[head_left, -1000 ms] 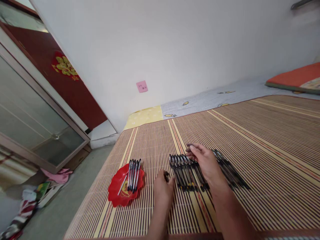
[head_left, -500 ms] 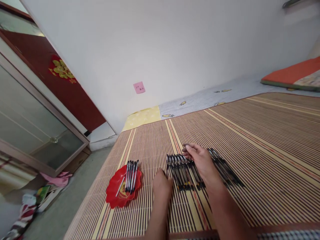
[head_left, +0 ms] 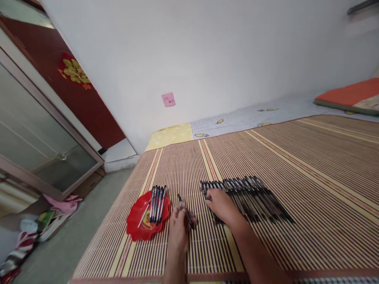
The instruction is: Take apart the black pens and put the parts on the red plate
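A handful of pens already lies in the red plate (head_left: 139,227), while a long row of pens (head_left: 251,197) waits on the bamboo mat (head_left: 310,177), so most of the work seems left. The left hand (head_left: 179,228) has its fingers closed around one pen (head_left: 185,209), between row and plate. The right hand (head_left: 220,205) rests with loose fingers on the row's left end. Half a second ago, the left hand was beside the row and the right hand farther along it.
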Motion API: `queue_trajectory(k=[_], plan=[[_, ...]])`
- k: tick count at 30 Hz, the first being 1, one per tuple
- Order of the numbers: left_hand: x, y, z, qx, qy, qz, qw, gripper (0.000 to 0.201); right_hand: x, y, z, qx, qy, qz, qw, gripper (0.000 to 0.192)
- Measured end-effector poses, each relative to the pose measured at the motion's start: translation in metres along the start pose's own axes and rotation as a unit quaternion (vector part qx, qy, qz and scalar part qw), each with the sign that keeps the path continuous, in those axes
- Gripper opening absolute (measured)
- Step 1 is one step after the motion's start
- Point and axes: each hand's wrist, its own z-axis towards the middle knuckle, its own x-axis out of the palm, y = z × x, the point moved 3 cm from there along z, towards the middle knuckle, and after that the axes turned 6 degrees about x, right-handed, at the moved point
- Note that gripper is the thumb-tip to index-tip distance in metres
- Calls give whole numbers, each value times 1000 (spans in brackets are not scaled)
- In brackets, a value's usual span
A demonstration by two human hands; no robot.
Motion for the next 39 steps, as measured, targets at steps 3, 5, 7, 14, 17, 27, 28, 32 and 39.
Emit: queue_trajectory(k=[3,5,7,14,17,27,28,32,39], plan=[[2,4,1,-15,4,-62,998,31,7,1,0,8,12,-49,999,10],[3,5,2,-14,4,-76,997,32,11,0,1,7,10,-66,998,11],[3,3,2,-5,5,-76,997,32,14,-1,1,10,10,-80,997,12],[1,3,0,-5,19,-56,998,36,18,1,-1,8,16,-98,995,10],[0,6,3,-13,17,-56,998,39,17,2,-1,7,16,-100,995,11],[1,6,5,-29,6,-38,999,43,17,7,-2,46,15,-125,991,14],[2,6,5,-29,4,-35,999,44,18,7,-1,47,12,-124,991,14],[3,8,6,-28,3,-24,999,44,25,7,1,32,1,-106,994,12],[2,12,7,-31,-5,-19,999,41,27,12,0,29,1,-105,994,17]])
